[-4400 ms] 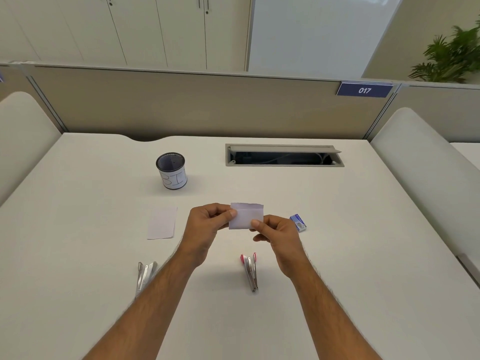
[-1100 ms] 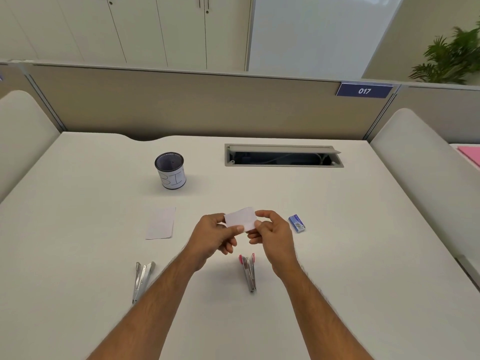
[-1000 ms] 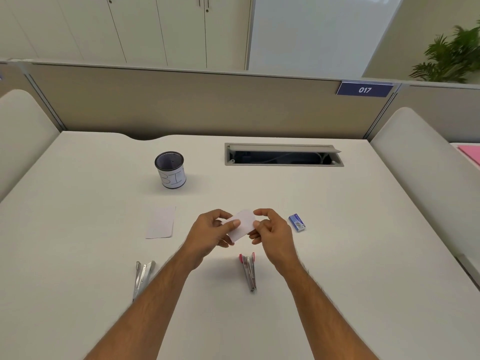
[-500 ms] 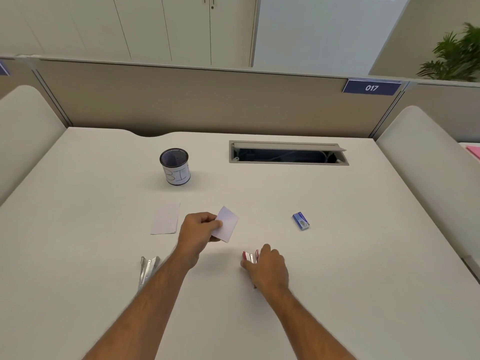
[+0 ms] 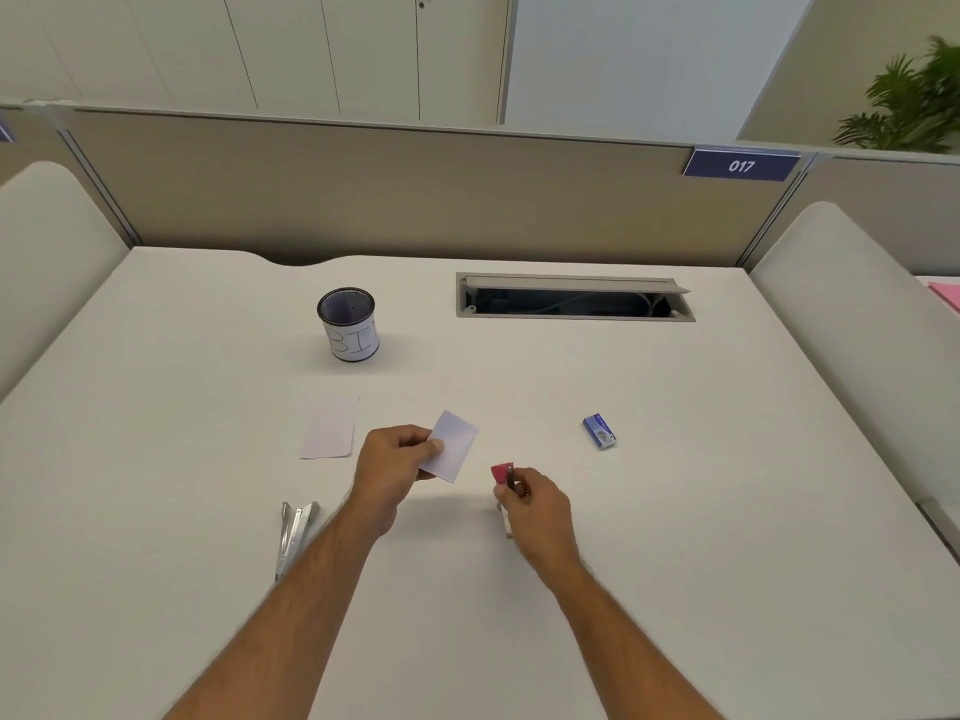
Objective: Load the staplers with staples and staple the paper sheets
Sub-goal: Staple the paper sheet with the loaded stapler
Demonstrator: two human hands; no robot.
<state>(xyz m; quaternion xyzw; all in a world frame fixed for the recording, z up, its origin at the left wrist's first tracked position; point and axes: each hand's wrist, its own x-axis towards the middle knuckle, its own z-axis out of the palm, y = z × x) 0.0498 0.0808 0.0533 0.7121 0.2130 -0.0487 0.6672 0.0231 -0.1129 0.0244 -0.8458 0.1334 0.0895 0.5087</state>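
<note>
Paper first: small white folded sheet of paper (image 5: pixel 452 445) held off the white desk surface (image 5: pixel 727 511), pinched at its lower-left edge by the left hand (image 5: pixel 397 459), thumb and fingers (image 5: pixel 434 445) clamped on it. Sheet tilted, free corner pointing up and to the right.

Just to its right and a little nearer the person: pink-tipped metal stapler (image 5: pixel 504 478), in the right hand (image 5: pixel 535 504). Right fingers closed around its body; pink nose sticks out above the knuckles, aimed away from the person and roughly toward the sheet's free edge. Long axis runs near-to-far, rear end low, seemingly near the surface. Whether it has fully left the surface, cannot tell.

Relation that matters: sheet's free edge lies up-left of the stapler nose, a short gap between. Right hand is the nearer one to close it.

Further out: second, plain silver stapler (image 5: pixel 296 532) lying beside the left forearm; flat white paper sheet (image 5: pixel 331 427) left of the hand; small blue staple box (image 5: pixel 599 431) to the right.

Change: a second ago both hands held the sheet; half a second ago the right hand had dropped onto the stapler lying flat. Now the nose is raised.
</note>
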